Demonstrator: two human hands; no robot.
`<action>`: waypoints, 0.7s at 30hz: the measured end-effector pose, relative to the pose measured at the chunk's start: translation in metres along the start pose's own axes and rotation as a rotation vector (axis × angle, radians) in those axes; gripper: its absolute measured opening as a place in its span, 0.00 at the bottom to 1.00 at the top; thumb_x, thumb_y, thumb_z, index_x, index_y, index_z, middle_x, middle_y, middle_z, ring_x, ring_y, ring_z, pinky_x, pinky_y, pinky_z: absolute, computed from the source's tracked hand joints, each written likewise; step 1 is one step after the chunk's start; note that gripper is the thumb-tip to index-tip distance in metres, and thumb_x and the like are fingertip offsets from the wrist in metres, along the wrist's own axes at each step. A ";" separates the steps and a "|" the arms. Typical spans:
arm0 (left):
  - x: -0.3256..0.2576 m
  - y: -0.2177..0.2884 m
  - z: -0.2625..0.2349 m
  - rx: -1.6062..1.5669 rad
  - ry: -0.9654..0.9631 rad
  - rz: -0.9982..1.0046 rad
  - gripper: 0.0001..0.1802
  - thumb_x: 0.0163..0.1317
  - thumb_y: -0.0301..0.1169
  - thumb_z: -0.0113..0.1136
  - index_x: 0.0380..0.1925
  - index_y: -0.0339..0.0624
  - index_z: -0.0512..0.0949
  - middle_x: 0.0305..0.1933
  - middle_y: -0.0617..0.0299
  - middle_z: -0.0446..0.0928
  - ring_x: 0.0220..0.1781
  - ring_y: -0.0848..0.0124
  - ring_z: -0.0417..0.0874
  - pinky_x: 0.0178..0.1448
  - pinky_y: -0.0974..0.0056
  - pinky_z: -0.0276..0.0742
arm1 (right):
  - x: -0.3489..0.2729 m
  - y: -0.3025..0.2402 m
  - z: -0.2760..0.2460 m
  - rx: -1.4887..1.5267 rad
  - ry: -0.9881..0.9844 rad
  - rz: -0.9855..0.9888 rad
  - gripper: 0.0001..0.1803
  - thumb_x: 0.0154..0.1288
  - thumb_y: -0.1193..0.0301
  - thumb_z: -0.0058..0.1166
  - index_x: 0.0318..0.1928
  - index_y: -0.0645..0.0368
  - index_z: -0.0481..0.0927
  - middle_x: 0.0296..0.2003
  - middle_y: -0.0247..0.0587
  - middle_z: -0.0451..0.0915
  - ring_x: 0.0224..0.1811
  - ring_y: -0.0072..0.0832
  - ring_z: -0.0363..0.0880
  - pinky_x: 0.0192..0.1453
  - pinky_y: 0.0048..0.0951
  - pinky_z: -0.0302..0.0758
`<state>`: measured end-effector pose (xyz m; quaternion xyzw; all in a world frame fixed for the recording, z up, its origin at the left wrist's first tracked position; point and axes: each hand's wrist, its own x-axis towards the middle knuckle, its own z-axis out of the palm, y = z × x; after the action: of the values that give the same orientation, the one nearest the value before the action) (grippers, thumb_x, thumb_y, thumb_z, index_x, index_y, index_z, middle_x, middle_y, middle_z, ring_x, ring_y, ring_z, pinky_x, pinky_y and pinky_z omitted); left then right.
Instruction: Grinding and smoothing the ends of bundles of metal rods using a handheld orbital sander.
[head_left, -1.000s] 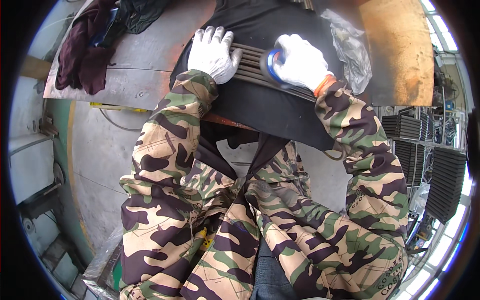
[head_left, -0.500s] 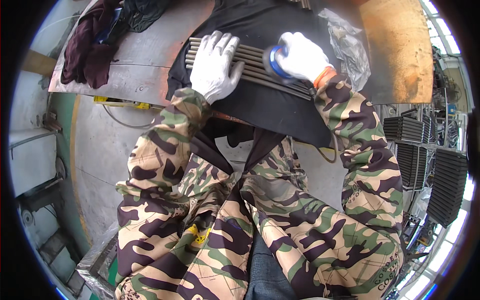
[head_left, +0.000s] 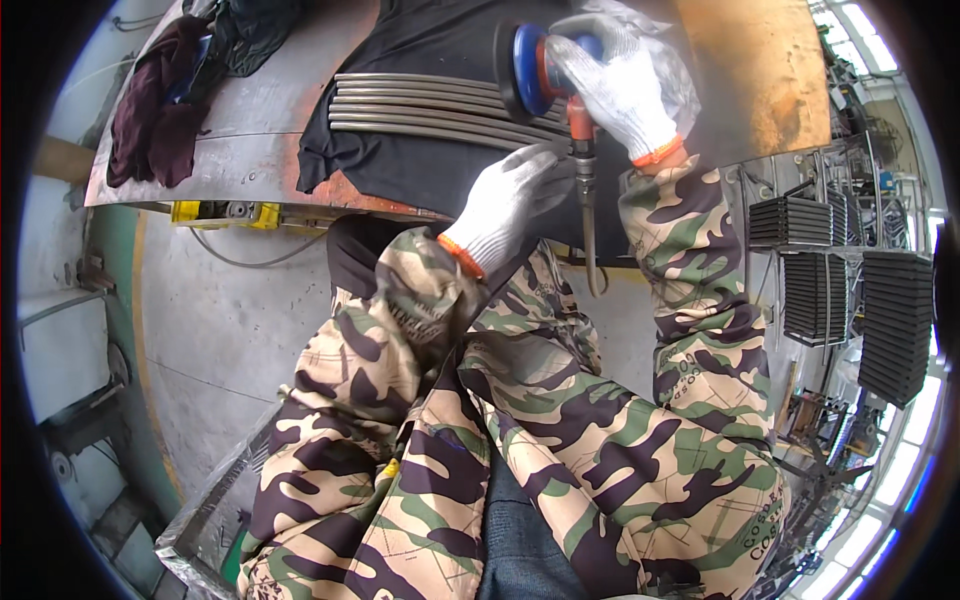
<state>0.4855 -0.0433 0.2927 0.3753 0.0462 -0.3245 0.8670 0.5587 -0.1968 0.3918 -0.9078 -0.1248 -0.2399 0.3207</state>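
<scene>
My right hand [head_left: 612, 85], in a white glove with an orange cuff, is closed around an air sander [head_left: 540, 72] with a blue and red body. The sander is tilted up, so its round dark pad faces left, above the right part of several grey metal rods [head_left: 420, 105]. They lie side by side on a black cloth [head_left: 400, 165]. My left hand [head_left: 507, 200], gloved too, is at the near side of the rods toward their right end, fingers stretched out and holding nothing. The sander and its fitting partly hide the rods' right ends.
A hose [head_left: 588, 230] hangs from the sander over the table's near edge. Dark red cloth [head_left: 160, 120] lies on the metal tabletop [head_left: 250, 130] at the left. Crumpled clear plastic [head_left: 682, 88] is behind my right hand. Racks with stacked black parts [head_left: 895, 325] stand at the right.
My left hand has come off the rods' left part and moved right and nearer. My right hand has lifted and tipped the sander, which was flat on the rods.
</scene>
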 end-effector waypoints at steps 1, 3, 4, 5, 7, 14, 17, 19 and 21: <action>0.007 -0.009 -0.006 -0.134 0.009 -0.058 0.22 0.79 0.35 0.52 0.64 0.30 0.72 0.56 0.47 0.83 0.55 0.58 0.86 0.67 0.54 0.80 | -0.004 0.002 0.012 0.089 -0.019 0.047 0.15 0.64 0.60 0.67 0.46 0.55 0.86 0.34 0.40 0.86 0.37 0.30 0.87 0.45 0.32 0.83; 0.013 -0.018 -0.005 -0.262 -0.092 -0.074 0.20 0.80 0.34 0.51 0.63 0.31 0.72 0.55 0.48 0.83 0.54 0.57 0.86 0.66 0.52 0.80 | -0.009 0.004 0.017 0.120 -0.010 0.078 0.15 0.64 0.60 0.67 0.45 0.56 0.86 0.35 0.40 0.86 0.37 0.31 0.87 0.46 0.33 0.83; 0.014 -0.017 0.002 -0.380 -0.205 -0.091 0.19 0.80 0.33 0.50 0.62 0.32 0.72 0.55 0.48 0.83 0.54 0.57 0.87 0.66 0.50 0.80 | -0.010 0.005 0.011 0.145 0.016 0.106 0.15 0.64 0.61 0.68 0.45 0.57 0.87 0.37 0.41 0.87 0.37 0.31 0.86 0.47 0.33 0.83; 0.014 -0.016 0.009 -0.433 -0.197 -0.142 0.19 0.78 0.30 0.52 0.64 0.34 0.72 0.54 0.49 0.82 0.49 0.57 0.87 0.62 0.51 0.82 | -0.011 0.007 0.006 0.140 0.040 0.103 0.15 0.64 0.62 0.68 0.45 0.58 0.87 0.39 0.41 0.87 0.37 0.30 0.86 0.48 0.32 0.82; 0.011 -0.011 0.008 -0.477 -0.230 -0.135 0.19 0.77 0.29 0.53 0.64 0.34 0.72 0.53 0.50 0.82 0.50 0.58 0.87 0.61 0.51 0.83 | -0.008 -0.002 0.009 0.144 0.035 0.110 0.14 0.64 0.63 0.68 0.45 0.59 0.87 0.38 0.41 0.87 0.38 0.30 0.86 0.48 0.32 0.82; 0.014 -0.007 0.003 -0.454 -0.191 -0.059 0.20 0.76 0.32 0.58 0.63 0.35 0.74 0.50 0.54 0.83 0.46 0.62 0.87 0.56 0.53 0.86 | -0.006 -0.007 0.006 0.167 0.089 0.102 0.14 0.65 0.64 0.67 0.46 0.59 0.86 0.38 0.41 0.86 0.39 0.31 0.86 0.48 0.32 0.82; 0.015 -0.005 0.000 -0.441 -0.205 -0.033 0.20 0.77 0.34 0.58 0.62 0.35 0.75 0.50 0.54 0.83 0.46 0.63 0.88 0.56 0.53 0.86 | -0.007 -0.004 0.005 0.105 0.118 0.056 0.14 0.66 0.64 0.66 0.46 0.59 0.86 0.38 0.41 0.86 0.38 0.32 0.85 0.47 0.33 0.82; 0.014 -0.004 -0.001 -0.441 -0.226 -0.036 0.19 0.77 0.35 0.58 0.61 0.35 0.75 0.49 0.55 0.83 0.46 0.63 0.88 0.55 0.52 0.87 | -0.009 -0.001 0.004 0.128 0.126 0.056 0.13 0.66 0.64 0.65 0.46 0.59 0.86 0.39 0.41 0.86 0.39 0.33 0.85 0.48 0.33 0.82; 0.012 -0.004 -0.001 -0.434 -0.248 -0.082 0.18 0.77 0.36 0.58 0.59 0.35 0.75 0.49 0.55 0.83 0.45 0.63 0.87 0.55 0.52 0.87 | -0.010 0.000 0.004 0.155 0.129 0.053 0.13 0.67 0.65 0.65 0.46 0.59 0.86 0.39 0.41 0.86 0.39 0.33 0.86 0.48 0.33 0.81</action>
<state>0.4929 -0.0508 0.2857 0.1356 0.0231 -0.3854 0.9124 0.5515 -0.1948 0.3834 -0.8660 -0.0981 -0.2787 0.4033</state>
